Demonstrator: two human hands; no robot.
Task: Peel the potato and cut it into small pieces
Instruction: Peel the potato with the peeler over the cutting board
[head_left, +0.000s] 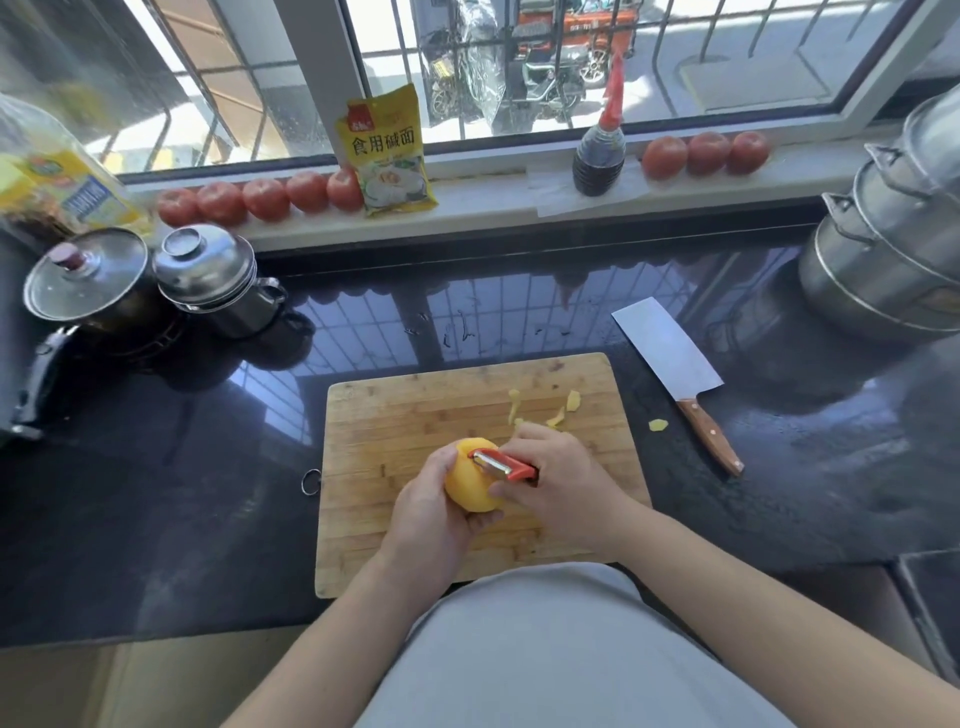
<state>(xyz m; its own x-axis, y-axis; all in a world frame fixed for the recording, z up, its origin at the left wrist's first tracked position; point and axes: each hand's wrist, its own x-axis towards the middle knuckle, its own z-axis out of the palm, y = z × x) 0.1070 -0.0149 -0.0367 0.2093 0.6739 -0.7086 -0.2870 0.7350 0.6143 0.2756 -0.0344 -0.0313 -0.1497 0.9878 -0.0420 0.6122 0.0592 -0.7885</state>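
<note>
A yellow potato (470, 480) is held over the wooden cutting board (395, 431), gripped from the left and below by my left hand (426, 519). My right hand (561, 488) grips a red-handled peeler (506, 464) whose metal blade lies on the potato's top. Several yellow peel strips (563, 408) lie on the board beyond my right hand, and one peel piece (657, 425) lies on the counter. A cleaver (670, 358) with a wooden handle rests on the dark counter right of the board.
Two lidded metal pots (208, 275) stand at the back left near a pan handle (39, 384). A stacked steel steamer (893, 249) stands at the far right. Tomatoes (265, 200), a yellow packet (387, 150) and a dark sauce bottle (600, 156) line the window sill.
</note>
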